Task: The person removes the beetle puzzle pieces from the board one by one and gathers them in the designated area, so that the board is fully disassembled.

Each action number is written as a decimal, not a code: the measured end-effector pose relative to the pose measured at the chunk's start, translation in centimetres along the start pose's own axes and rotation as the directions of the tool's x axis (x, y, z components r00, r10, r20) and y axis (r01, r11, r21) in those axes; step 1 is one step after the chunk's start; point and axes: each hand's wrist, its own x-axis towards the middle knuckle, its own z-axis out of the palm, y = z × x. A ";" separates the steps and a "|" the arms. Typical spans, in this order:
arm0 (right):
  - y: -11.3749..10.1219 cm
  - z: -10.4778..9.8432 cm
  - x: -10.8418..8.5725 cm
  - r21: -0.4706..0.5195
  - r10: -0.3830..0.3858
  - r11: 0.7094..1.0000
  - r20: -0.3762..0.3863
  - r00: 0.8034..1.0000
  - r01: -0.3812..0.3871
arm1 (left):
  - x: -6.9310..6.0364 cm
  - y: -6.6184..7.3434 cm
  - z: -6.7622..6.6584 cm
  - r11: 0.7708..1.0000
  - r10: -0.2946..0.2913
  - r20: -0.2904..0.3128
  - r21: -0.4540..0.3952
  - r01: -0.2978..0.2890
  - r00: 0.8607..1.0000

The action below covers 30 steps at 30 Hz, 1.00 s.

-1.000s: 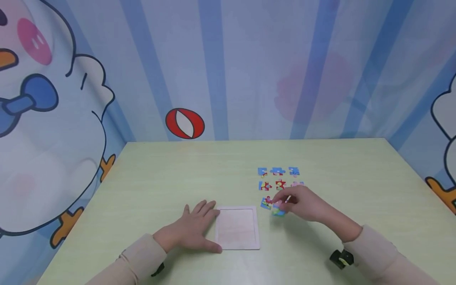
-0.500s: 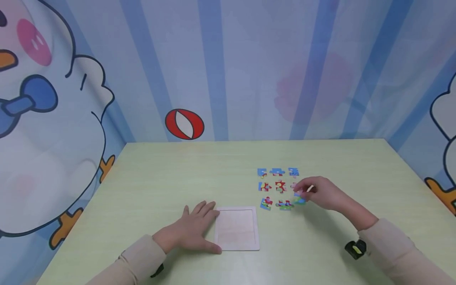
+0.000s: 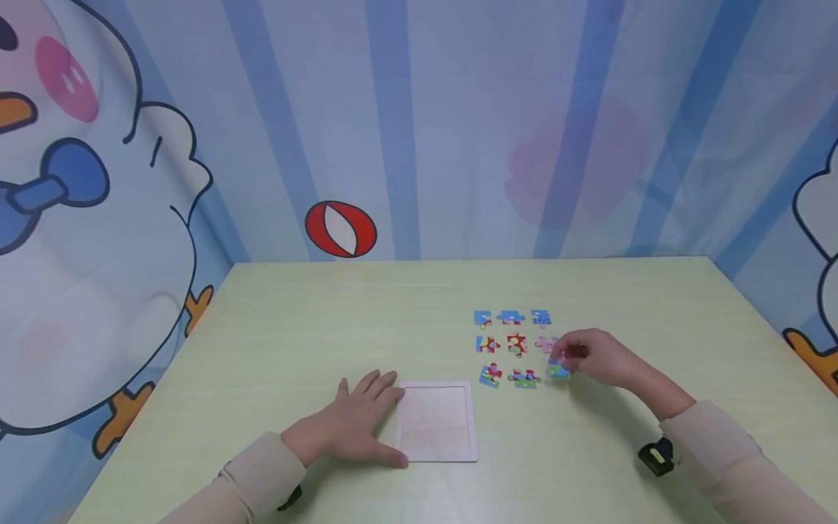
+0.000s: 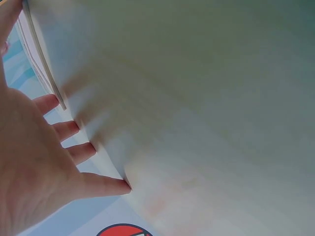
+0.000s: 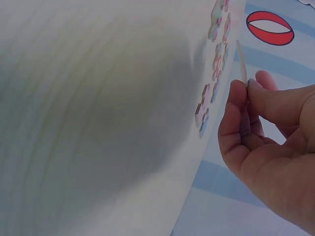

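Note:
My right hand (image 3: pixel 596 356) pinches a blue-and-green jigsaw puzzle piece (image 3: pixel 558 370) between thumb and fingers, at the right end of the nearest row of pieces. In the right wrist view this puzzle piece (image 5: pixel 242 64) is seen edge-on, raised off the table. Flat with fingers spread, my left hand (image 3: pixel 353 422) rests on the table, its index finger and thumb touching the left edge of a square, pale puzzle tray (image 3: pixel 473 422). Beyond the right hand's piece lies a pink puzzle piece (image 3: pixel 545 343), partly covered by the fingertips.
Several loose puzzle pieces lie in rows right of the tray, among them a red piece (image 3: pixel 516 343), a tilted corner piece (image 3: pixel 489 375) and a green-bottomed piece (image 3: pixel 524 378). Behind the pale wooden table (image 3: pixel 314 320) hangs a printed blue curtain (image 3: pixel 452 131).
My right hand has carried the puzzle piece rightward, from over the middle of the nearest row to its right end, uncovering the piece there. My left hand has stayed still.

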 end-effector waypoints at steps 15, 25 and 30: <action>1.6 0.7 0.4 -0.058 -0.031 0.998 0.016 0.999 0.032 | 0.1 -0.1 -0.1 1.000 -0.002 0.006 -0.008 0.002 1.000; 1.7 1.1 0.6 -0.085 -0.002 0.996 0.019 1.000 0.004 | 0.0 -0.2 -0.1 1.000 0.002 0.006 -0.005 -0.002 1.000; 2.0 1.3 0.9 -0.077 -0.011 0.997 0.023 1.000 0.013 | -0.1 -0.3 -0.1 1.000 0.002 -0.001 -0.003 -0.002 1.000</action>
